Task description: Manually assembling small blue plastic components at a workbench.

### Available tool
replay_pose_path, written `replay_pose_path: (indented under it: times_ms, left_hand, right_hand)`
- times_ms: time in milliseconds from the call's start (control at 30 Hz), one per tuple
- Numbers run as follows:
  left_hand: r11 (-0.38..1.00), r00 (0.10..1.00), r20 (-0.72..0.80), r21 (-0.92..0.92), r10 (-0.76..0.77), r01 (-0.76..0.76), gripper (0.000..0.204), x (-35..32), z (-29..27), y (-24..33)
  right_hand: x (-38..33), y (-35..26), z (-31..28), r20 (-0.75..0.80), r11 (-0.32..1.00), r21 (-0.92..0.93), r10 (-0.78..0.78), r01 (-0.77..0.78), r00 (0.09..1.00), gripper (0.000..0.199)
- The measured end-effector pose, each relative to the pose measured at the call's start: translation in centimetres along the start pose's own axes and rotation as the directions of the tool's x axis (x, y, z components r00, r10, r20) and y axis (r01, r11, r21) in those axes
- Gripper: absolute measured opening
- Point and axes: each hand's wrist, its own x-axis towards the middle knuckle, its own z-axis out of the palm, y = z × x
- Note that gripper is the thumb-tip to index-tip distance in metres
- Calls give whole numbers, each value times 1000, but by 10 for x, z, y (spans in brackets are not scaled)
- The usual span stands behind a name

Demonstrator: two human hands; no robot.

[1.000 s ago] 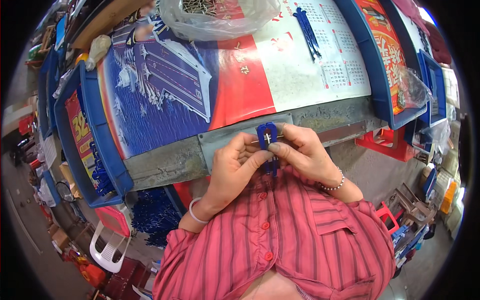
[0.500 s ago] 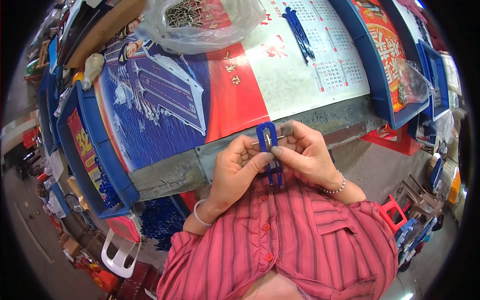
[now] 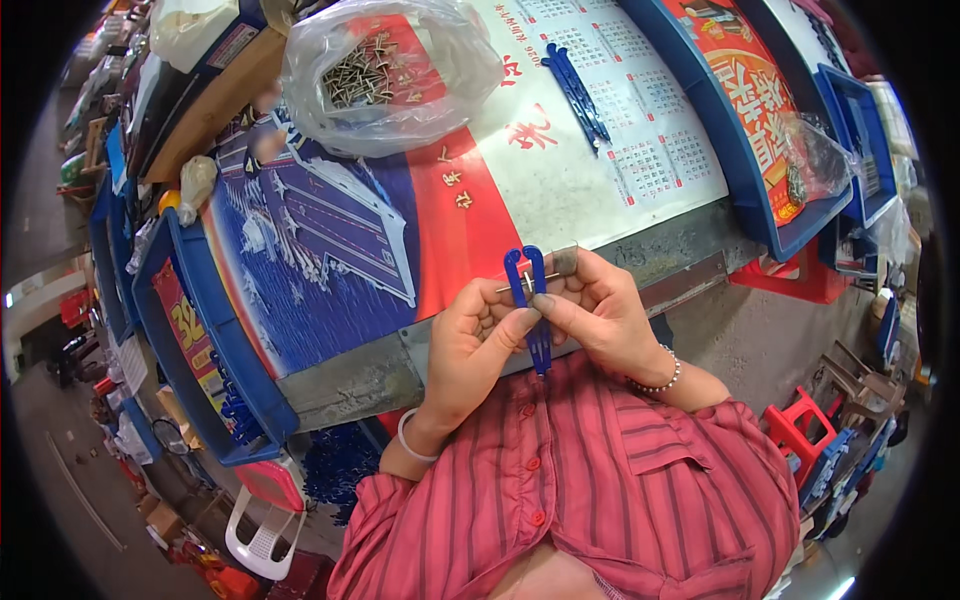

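Note:
In front of my striped shirt, both hands meet at a pair of long, narrow blue plastic arms, held upright side by side. Their rounded, hooked upper ends curve toward each other. A small silvery metal cross-shaped piece with a thin pin lies across them. My left hand is closed, its thumb pressing the arms from the left. From the right, my right hand pinches them between thumb and fingers; a greyish wrap covers one fingertip. Which hand bears on the metal piece is hard to tell.
A clear plastic bag of metal pins sits on the poster-covered bench. Beyond my hands lies another blue plastic piece. Blue trays stand at left and right. Below the bench at left is a pile of blue parts.
The lower ends of the blue arms have drawn closer together, and their upper ends show a small gap. My hands keep their hold. The whole view has shifted, with the bench appearing lower.

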Motion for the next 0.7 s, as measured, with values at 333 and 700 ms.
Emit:
replay_pose_path:
  times_ms: [333, 700]
  left_hand:
    - [992, 996, 3, 89, 88, -88, 16, -5, -2, 4]
    - [998, 998, 4, 30, 58, -58, 19, -12, -6, 0]
  right_hand:
    - [1, -1, 1, 81, 999, 42, 14, -18, 997, 29]
    - [-4, 13, 9, 54, 994, -33, -99, 101, 994, 30]
